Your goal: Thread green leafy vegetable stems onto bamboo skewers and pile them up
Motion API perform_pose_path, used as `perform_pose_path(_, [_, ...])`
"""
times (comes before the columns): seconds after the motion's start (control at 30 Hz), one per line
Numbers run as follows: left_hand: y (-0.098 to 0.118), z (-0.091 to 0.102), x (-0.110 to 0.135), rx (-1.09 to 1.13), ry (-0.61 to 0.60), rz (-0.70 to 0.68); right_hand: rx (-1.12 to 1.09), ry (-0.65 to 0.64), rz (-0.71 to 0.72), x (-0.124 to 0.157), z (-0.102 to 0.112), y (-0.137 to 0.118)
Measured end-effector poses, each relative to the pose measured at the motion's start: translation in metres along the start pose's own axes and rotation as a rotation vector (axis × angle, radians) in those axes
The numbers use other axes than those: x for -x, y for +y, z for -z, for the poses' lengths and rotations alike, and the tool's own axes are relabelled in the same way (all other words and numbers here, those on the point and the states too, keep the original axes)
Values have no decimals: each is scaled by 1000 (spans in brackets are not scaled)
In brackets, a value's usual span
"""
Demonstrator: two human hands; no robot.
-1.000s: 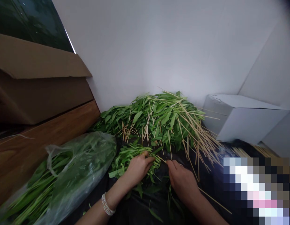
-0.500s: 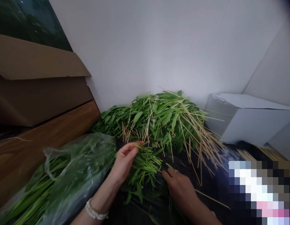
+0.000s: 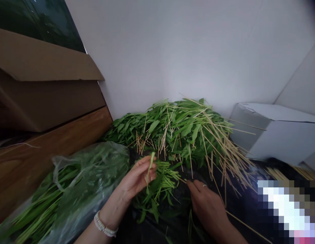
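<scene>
Left hand (image 3: 137,178): at the lower centre, palm up, thumb and fingertips pinching a pale green stem (image 3: 150,166) that stands nearly upright; a bead bracelet (image 3: 103,227) sits on the wrist.
Right hand (image 3: 208,206): lower right of centre, palm down, fingers drawn together, the forefinger at the end of a thin stick (image 3: 182,180); the hand hides whether it grips the stick. It wears a ring (image 3: 204,185).
Bunch (image 3: 163,181): a small sheaf of leafy stems between the two hands, lying on the black sheet (image 3: 238,203) and touching the left palm.
Pile (image 3: 177,128): a heap of greens at the centre, against the wall, with loose sticks (image 3: 223,152) strewn over it and fanning down to the right.
Bag (image 3: 78,183): clear plastic, full of long greens, at the lower left beside the left forearm.
Boxes: a brown carton (image 3: 45,84) at the upper left, a white box (image 3: 279,132) at the right.
Step in hand: by the look of it, one stem is picked out of the bunch while a stick is met at its tip.
Next move calls for: a light, fine pinch, since the stem looks soft and the stick thin, and a firm hold on the stick's end.
</scene>
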State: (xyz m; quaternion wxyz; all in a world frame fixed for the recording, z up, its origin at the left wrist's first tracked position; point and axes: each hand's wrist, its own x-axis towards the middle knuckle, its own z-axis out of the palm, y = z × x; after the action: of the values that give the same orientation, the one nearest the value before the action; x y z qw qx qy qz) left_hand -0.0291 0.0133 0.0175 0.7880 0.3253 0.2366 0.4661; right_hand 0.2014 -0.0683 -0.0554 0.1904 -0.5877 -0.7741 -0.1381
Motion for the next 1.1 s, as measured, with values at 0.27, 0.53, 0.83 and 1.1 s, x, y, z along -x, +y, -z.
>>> perform_pose_path(0.27, [-32,-4,-5,-249,127,100,-180,272,30,2,10,1])
perform_pose_path(0.53, [-41,-5,-4,-345,141,40,-241,357,104,1,7,-3])
perform_pose_path(0.83, [-42,-7,-3,-362,157,47,-226,361,117,0,13,-5])
perform_pose_path(1.1, [-43,-8,-4,-381,177,9,-232,364,125,-1,14,-5])
